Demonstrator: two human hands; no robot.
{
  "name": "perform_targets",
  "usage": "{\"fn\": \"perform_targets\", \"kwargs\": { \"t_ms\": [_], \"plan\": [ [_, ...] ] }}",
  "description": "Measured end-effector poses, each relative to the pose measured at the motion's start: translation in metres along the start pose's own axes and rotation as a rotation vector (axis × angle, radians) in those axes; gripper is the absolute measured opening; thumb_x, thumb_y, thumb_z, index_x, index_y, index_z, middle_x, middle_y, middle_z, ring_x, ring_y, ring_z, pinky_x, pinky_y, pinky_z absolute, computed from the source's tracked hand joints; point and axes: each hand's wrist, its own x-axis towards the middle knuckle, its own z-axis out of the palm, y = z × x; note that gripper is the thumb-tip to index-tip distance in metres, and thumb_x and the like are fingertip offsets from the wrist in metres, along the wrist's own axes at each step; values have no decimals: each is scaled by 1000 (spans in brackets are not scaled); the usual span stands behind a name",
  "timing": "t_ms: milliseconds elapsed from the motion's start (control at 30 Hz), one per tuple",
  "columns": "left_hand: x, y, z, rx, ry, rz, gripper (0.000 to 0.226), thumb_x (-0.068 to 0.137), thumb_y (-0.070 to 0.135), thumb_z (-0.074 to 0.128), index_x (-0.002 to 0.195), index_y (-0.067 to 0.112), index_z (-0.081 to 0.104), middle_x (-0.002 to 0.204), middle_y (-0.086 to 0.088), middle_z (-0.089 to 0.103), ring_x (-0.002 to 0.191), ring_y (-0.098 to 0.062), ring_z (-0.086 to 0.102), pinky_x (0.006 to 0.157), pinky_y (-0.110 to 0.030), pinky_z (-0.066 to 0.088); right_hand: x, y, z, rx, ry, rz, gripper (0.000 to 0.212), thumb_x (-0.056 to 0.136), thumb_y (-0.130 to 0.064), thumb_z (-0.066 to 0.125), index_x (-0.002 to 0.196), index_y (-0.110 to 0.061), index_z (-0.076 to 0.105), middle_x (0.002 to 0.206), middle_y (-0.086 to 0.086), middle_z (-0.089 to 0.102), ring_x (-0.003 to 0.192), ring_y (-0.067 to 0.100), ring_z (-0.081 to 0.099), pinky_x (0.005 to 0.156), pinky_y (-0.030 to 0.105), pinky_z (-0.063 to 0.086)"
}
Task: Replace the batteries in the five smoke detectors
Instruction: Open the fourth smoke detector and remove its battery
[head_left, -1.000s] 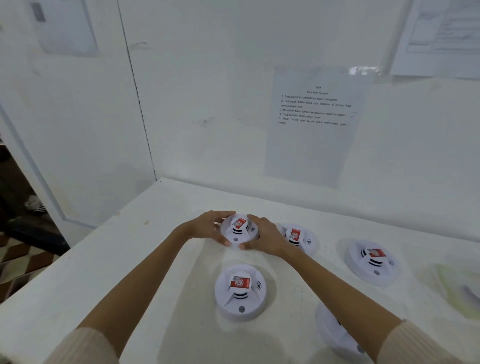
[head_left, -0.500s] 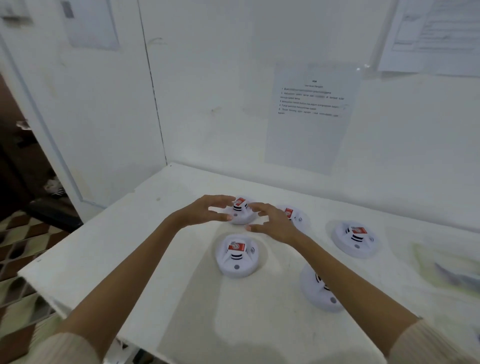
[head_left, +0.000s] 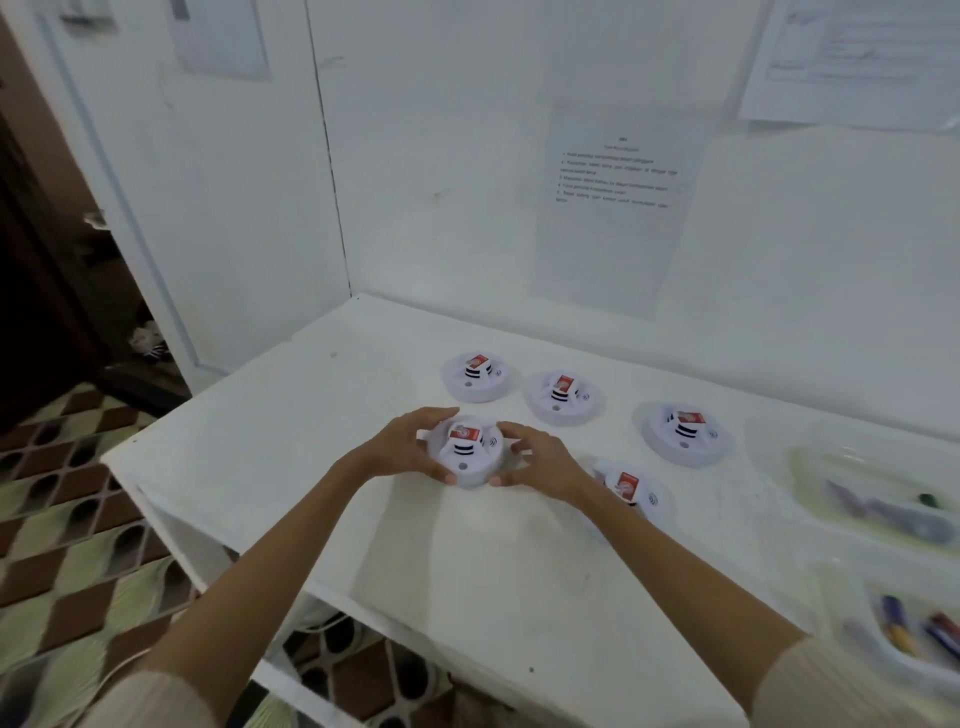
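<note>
Several round white smoke detectors with red labels lie on the white table (head_left: 322, 405). My left hand (head_left: 402, 448) and my right hand (head_left: 540, 460) grip the near-left detector (head_left: 466, 451) from both sides, fingers curled round its rim. Behind it lie a far-left detector (head_left: 479, 375) and a middle one (head_left: 563, 397). Another detector (head_left: 684, 433) lies at the right. A further detector (head_left: 631, 493) sits partly hidden behind my right forearm.
Two clear trays hold batteries at the right: one (head_left: 883, 506) further back, one (head_left: 919, 636) near the front edge. A printed sheet (head_left: 615, 208) hangs on the wall behind. The table's left edge drops to a patterned floor (head_left: 62, 519).
Both hands let go of the far-left detector, drew back and closed round the near-left detector. The camera pulled back and turned, bringing the battery trays into view.
</note>
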Motion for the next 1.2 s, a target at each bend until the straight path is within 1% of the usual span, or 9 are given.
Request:
{"fn": "perform_targets", "kwargs": {
  "t_ms": [167,333,467,600,700,800,933,1033,1200],
  "plan": [
    [2,0,9,89,51,0,97,52,23,91,136,21,44,134,5,47,118,-9,46,95,-19,39,3,-1,6,56,52,26,66,71,-13,79,129,-12,49,126,3,57,96,11,49,74,14,33],
    [-5,6,8,139,101,43,109,39,42,89,136,19,45,128,4,51,107,-6,50,88,-15,41,6,2,8,73,87,33,70,65,-15,83,127,-15,52,124,2,59,97,11,52,77,17,37],
    [-12,15,1,58,119,58,117,37,38,90,141,25,36,123,5,49,102,-9,51,78,-13,44,0,-9,2,202,181,-60,66,61,-15,85,121,-17,58,116,-8,61,98,10,55,71,5,41],
    [-23,27,-3,-181,156,73,109,49,33,88,140,41,29,127,8,45,111,-16,53,80,-22,51,-5,-34,-5,407,252,-88,58,69,-27,80,120,-25,54,120,-11,57,106,8,54,81,14,45],
    [-33,44,2,-349,172,131,93,53,31,83,132,48,36,131,14,50,109,-11,57,81,-23,52,-12,-50,-4,696,110,83,50,78,-43,65,123,-25,49,128,2,52,117,18,52,87,33,51],
    [-40,54,15,-498,205,171,92,64,18,79,141,36,32,134,11,50,113,-13,57,84,-26,52,-22,-52,1,969,-98,212,62,80,-53,54,130,-17,48,127,10,53,117,24,53,85,41,54],
    [-55,61,25,-440,188,170,97,59,26,80,141,37,29,135,16,48,117,-3,52,88,-21,49,-38,-55,2,1153,-182,228,41,89,-32,57,121,-6,58,113,14,63,92,23,67,84,40,55],
    [-69,64,23,-300,178,155,96,56,34,81,139,34,33,133,17,50,121,-2,48,94,-17,45,-44,-54,-3,1213,-177,218,49,80,-21,66,123,1,54,114,16,62,93,26,66,83,36,56],
    [-73,69,17,-153,234,199,102,59,6,87,140,30,30,124,15,55,106,-11,59,77,-19,53,-51,-57,-13,1126,-39,195,46,81,-4,66,123,-1,50,112,16,62,92,27,64,67,35,59]
  ]
}}
